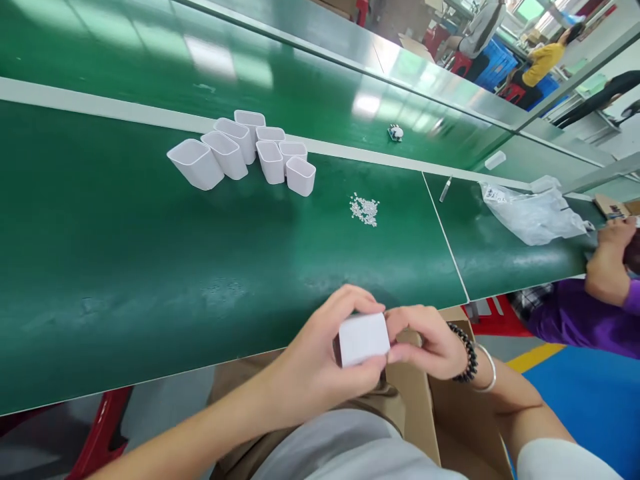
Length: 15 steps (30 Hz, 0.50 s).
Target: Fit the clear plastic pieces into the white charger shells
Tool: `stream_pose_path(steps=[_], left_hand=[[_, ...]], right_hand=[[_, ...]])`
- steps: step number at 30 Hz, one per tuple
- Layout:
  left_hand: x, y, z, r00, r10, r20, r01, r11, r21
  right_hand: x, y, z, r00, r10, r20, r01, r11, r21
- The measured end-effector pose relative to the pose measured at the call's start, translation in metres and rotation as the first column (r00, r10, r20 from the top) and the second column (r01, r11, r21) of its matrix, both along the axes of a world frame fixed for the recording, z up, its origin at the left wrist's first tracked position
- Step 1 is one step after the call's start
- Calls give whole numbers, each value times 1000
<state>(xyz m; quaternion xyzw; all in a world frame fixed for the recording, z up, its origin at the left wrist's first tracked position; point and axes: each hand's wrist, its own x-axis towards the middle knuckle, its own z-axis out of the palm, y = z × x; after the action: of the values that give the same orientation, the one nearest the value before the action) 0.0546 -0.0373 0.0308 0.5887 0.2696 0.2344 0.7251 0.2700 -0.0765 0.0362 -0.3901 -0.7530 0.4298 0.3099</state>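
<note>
My left hand point(333, 347) is wrapped round a white plastic housing point(365, 339), its flat face toward me, just past the table's front edge. At the housing's right side, the thumb and fingertips of my right hand point(425, 341) are pinched together close to its edge. Whether they grip the housing or some small part cannot be made out. On the green table stands a cluster of several open white housings point(203, 165), hollow with rounded corners. To their right lies a loose pile of tiny white pieces point(365, 210).
A clear plastic bag point(537, 213) and a small tube point(445, 189) lie at the right. A small part point(395, 133) sits behind the white strip. An open cardboard box point(465, 427) stands beside my lap. A co-worker in a purple sleeve point(580, 320) sits at the right.
</note>
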Motion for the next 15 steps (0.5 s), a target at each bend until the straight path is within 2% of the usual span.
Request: stream_pose_path(steps=[4,8,10,13,15], left_hand=[[9,-41,-24,995,27,96,-3,970,-245],[14,-63,-39,991,67,112,-12,903,-429],[17,-69,-46,993,88,82,-28,834,-551],[23,-72,-61,985,151,82,-39,663,-748],[29,-72,-77,970,227,87,-57,558,-828]], right_hand=[[-3,-47,-27,980,-145,-139,118,976,-185],[-4,-74,-50,932,-289,-221,205,919,-337],[-4,-83,-61,904,-340,-260,208,880,-427],[-2,-92,-80,843,-397,-364,142,816,-560],[-1,-93,-93,819,-433,-377,148,793,-591]])
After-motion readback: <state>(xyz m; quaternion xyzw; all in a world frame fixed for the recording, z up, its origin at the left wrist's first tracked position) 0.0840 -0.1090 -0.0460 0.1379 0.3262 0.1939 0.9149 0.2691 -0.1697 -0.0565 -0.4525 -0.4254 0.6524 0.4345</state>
